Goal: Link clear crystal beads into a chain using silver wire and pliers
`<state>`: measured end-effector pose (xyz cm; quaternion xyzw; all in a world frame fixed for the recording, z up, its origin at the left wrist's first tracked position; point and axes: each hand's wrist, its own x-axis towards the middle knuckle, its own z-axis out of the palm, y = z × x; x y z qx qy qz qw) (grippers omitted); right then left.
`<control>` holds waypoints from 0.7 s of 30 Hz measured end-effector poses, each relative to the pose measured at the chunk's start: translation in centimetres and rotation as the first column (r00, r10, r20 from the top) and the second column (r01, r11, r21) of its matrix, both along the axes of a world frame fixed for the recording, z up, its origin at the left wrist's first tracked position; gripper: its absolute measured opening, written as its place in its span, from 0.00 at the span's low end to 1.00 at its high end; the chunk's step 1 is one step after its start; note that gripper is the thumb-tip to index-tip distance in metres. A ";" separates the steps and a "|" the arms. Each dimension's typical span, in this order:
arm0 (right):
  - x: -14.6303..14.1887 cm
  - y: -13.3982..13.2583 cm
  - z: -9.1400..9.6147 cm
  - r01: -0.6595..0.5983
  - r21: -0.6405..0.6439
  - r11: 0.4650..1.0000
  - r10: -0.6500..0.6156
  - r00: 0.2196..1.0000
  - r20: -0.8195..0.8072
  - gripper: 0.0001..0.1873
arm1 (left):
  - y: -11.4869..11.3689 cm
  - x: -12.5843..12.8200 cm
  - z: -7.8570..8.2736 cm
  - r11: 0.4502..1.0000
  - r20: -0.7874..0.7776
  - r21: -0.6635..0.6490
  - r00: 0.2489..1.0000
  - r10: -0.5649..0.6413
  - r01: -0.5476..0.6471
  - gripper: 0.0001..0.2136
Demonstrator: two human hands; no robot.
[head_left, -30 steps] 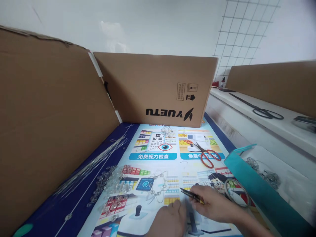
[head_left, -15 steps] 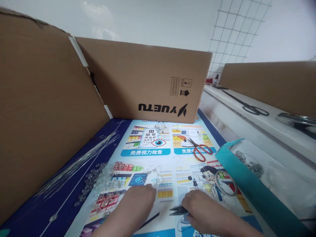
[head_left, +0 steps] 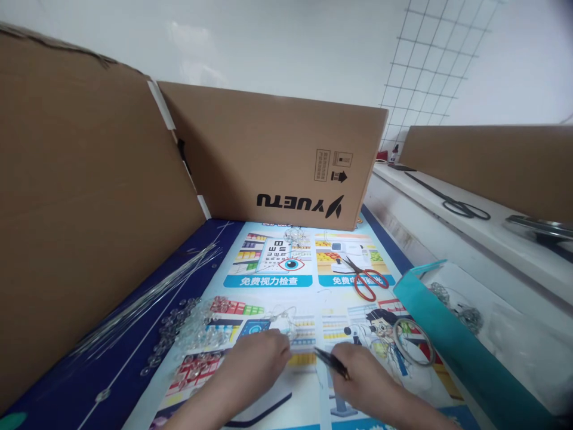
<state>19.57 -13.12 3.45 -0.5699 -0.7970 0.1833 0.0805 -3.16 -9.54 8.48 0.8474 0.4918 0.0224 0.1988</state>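
My left hand (head_left: 255,361) lies knuckles up on the printed mat (head_left: 308,298), its fingers curled over a wire loop strung with clear beads (head_left: 282,316). My right hand (head_left: 364,373) is closed round dark pliers (head_left: 330,362), whose tips point left toward the left hand's fingers. A heap of clear beads (head_left: 197,328) lies just left of my left hand. A bundle of thin straight wires (head_left: 147,298) runs along the mat's left side.
Red-handled scissors (head_left: 364,278) lie on the mat further back. A roll of tape (head_left: 412,340) sits right of my right hand beside a teal tray (head_left: 447,334). Cardboard walls (head_left: 89,197) stand left and behind. Black scissors (head_left: 452,203) lie on the white ledge at right.
My right hand rose a little and swung the pliers' tips up toward the left hand. My left hand stayed on the beaded wire. The camera shifted slightly.
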 end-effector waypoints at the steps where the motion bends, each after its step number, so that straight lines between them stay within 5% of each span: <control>1: -0.1 0.5 0.0 0.066 0.011 0.998 -0.066 0.996 -0.060 0.05 | 0.1 0.4 -0.3 0.998 0.116 -0.047 0.993 0.037 -0.031 0.14; 3: -0.5 1.5 0.2 0.159 0.039 0.987 -0.150 0.975 -0.161 0.06 | 0.0 1.4 -1.3 0.978 0.390 -0.208 0.915 0.101 -0.020 0.12; 5: -1.1 2.2 0.3 0.203 0.060 0.977 -0.185 0.956 -0.229 0.07 | -0.3 2.5 -2.7 0.907 0.626 -0.417 0.741 0.243 0.054 0.10; 8: -2.2 2.8 0.1 0.221 0.071 0.973 -0.196 0.944 -0.265 0.06 | -0.7 3.7 -4.5 0.847 0.744 -0.527 0.522 0.418 0.072 0.11; 13: -3.0 2.9 0.3 0.152 0.029 0.988 -0.125 0.895 -0.427 0.07 | -0.6 3.9 -5.7 0.818 0.706 -0.570 0.464 0.536 -0.077 0.14; 16: -2.5 3.1 1.1 0.070 -0.203 0.977 -0.196 0.676 -0.710 0.14 | 0.0 3.5 -5.7 0.809 0.713 -0.580 0.420 0.561 -0.097 0.16; 19: -1.9 3.3 1.4 -0.037 -0.479 0.877 -0.439 0.344 -0.830 0.22 | 0.3 3.3 -5.6 0.801 0.732 -0.592 0.356 0.581 -0.088 0.16; 21: -1.6 3.3 1.1 -0.114 -0.588 0.800 -0.553 0.239 -0.798 0.25 | 0.2 3.3 -5.4 0.789 0.750 -0.614 0.299 0.591 -0.020 0.16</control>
